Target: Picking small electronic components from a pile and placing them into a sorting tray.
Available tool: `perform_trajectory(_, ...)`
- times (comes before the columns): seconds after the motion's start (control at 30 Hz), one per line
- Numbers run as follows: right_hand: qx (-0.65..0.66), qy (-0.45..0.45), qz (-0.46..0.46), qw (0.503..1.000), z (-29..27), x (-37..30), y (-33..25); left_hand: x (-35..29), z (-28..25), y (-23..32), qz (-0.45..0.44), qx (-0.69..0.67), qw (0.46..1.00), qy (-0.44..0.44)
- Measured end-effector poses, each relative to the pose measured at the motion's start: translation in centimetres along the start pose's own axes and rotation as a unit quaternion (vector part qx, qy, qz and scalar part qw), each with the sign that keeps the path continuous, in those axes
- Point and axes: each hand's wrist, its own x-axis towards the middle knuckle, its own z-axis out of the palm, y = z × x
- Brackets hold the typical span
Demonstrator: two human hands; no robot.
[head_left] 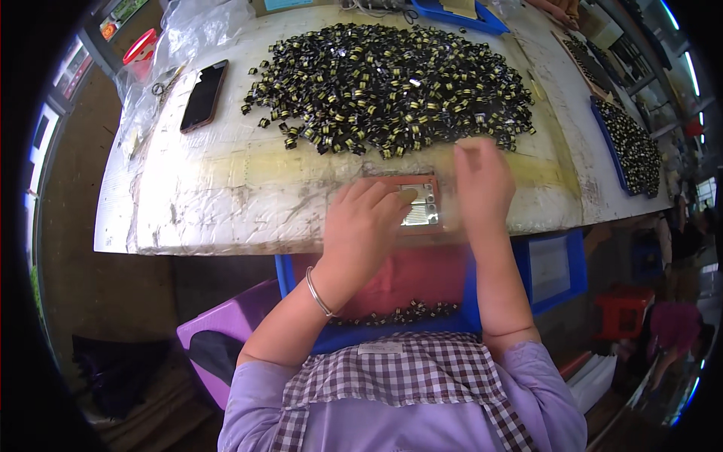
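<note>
A pile of small black parts with yellow bands (pixel 392 87) covers the far middle of the white-topped table (pixel 211 203). Close to the front edge lies a small reddish plate (pixel 431 183) with a pale, ridged metal middle. My left hand (pixel 361 226) is over its left side, fingers curled and their tips against the ridged part; what they grip is hidden. To the right of the plate, my right hand (pixel 486 184) is raised by the pile's near edge. Its thumb and fingertips are pinched together, slightly blurred, and anything between them is too small to make out.
A phone (pixel 204 96) lies left of the pile, near clear plastic bags (pixel 203 26) and a red-rimmed tub (pixel 141 47). Below the table edge is a blue bin (pixel 471 301) with some black parts in it. At far right, a blue tray (pixel 614 143) holds more parts.
</note>
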Motion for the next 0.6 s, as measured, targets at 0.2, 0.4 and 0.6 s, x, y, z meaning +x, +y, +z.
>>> perform_trajectory(0.2,0.02,0.01,-0.014,1.0,-0.5,0.3,0.4,0.0,0.3,0.2,-0.031,-0.023,0.999,0.012)
perform_trajectory(0.4,-0.041,0.002,-0.09,0.995,0.0,0.4,1.0,0.0,-0.1,0.5,-0.013,-0.127,0.992,0.019)
perform_trajectory(0.6,-0.001,-0.022,-0.143,0.989,-1.7,-1.2,0.8,0.7,-2.3,-2.1,-0.191,0.034,0.977,0.089)
